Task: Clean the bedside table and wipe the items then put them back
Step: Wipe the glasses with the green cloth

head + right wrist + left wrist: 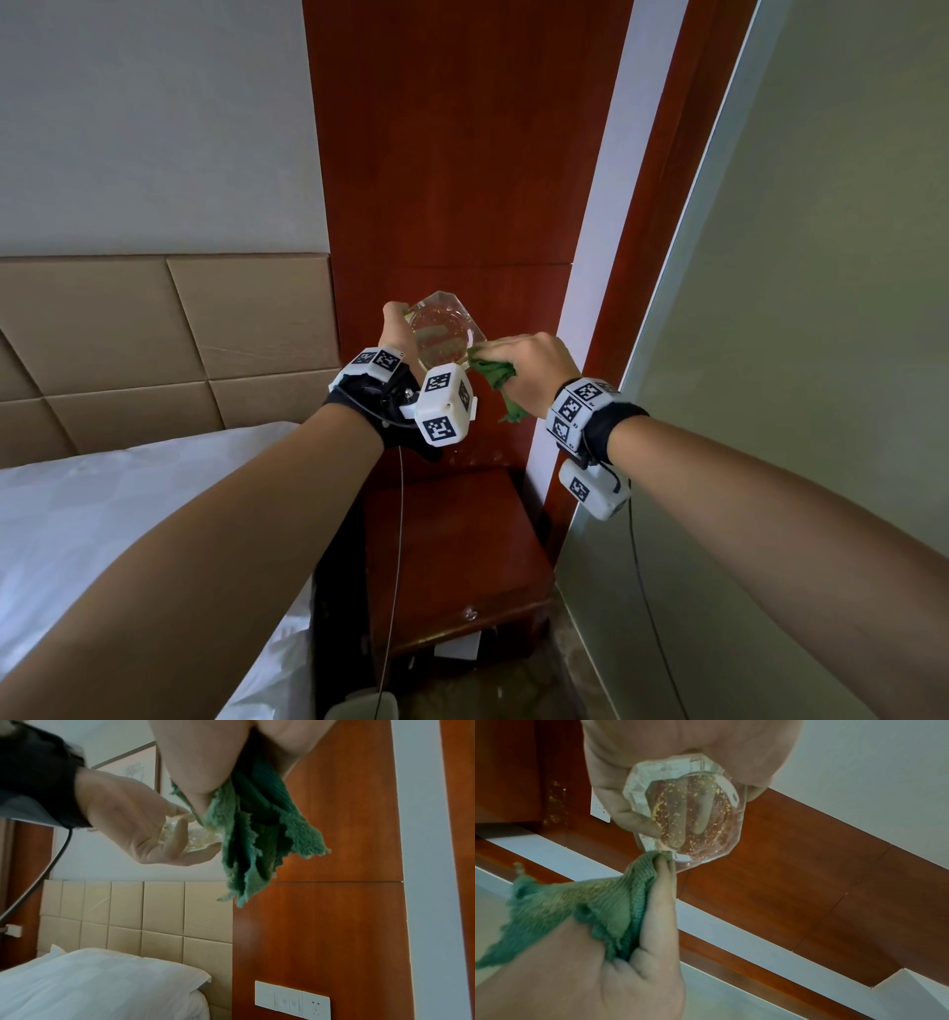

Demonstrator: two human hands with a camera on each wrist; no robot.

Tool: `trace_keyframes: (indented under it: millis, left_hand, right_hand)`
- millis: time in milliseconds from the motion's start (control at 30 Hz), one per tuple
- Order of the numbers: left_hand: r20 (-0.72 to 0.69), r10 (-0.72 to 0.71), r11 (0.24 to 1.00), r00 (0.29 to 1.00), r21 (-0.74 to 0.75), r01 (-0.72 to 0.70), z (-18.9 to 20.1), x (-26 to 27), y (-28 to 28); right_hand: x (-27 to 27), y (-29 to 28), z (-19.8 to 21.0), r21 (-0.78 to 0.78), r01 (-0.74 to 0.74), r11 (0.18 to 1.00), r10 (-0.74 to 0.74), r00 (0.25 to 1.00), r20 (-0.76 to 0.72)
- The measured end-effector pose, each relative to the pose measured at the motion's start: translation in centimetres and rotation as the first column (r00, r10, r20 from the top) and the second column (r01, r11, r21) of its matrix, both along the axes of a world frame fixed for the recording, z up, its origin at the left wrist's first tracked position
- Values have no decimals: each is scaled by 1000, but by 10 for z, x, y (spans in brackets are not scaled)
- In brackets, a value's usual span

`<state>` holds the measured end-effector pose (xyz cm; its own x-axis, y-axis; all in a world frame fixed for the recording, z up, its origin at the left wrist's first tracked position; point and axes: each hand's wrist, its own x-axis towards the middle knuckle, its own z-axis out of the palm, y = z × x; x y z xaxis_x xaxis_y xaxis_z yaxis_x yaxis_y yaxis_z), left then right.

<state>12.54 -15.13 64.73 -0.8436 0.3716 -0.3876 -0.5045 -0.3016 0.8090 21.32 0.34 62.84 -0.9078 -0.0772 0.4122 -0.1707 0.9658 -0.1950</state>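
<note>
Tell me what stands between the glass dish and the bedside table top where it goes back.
Nothing visible. The left hand holds the dish in the air above the table, whose visible top is bare; the right hand touches a green cloth to the dish's edge.

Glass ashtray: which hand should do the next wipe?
Right. The right hand already pinches the green cloth against the rim of the glass ashtray, while the left hand is occupied holding it up above the bedside table.
</note>
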Motion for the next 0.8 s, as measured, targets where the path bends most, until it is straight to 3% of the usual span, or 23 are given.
trace_keyframes:
  millis: [67, 133, 233, 467, 533, 633, 733, 800]
  left_hand:
    - [4, -11, 1000, 1000, 9, 11, 2, 4, -1]
    - [3, 7, 1000, 1000, 22, -7, 5, 8, -3]
    - [20, -7, 997, 1000, 73, 6, 8, 12, -3]
    - [41, 5, 993, 999, 121, -10, 8, 20, -3]
    - [60, 11, 992, 998, 125, -19, 3, 19, -5]
    - [91, 12, 988, 996, 151, -26, 0, 19, -6]
    - [103, -31, 989, 994, 146, 16, 1, 20, -8]
    - [119, -42, 984, 992, 178, 20, 1, 19, -8]
  right_hand:
    - [2, 1, 3, -54, -14, 998, 12, 1000, -26]
    - [1, 3, 5, -143, -25, 989, 4, 989, -149]
    - [-2, 6, 8, -230, 31, 973, -91, 962, -257]
    - [9, -3, 2, 15, 10, 1000, -9, 995, -95]
    - [9, -1, 3, 10, -4, 1000, 4, 998, -60]
    - [8, 0, 9, -210, 50, 976, -66, 996, -66]
    - [3, 1, 12, -405, 172, 898, -235, 966, -111]
    - [-3, 4, 10, -519, 245, 819, -317, 947, -53]
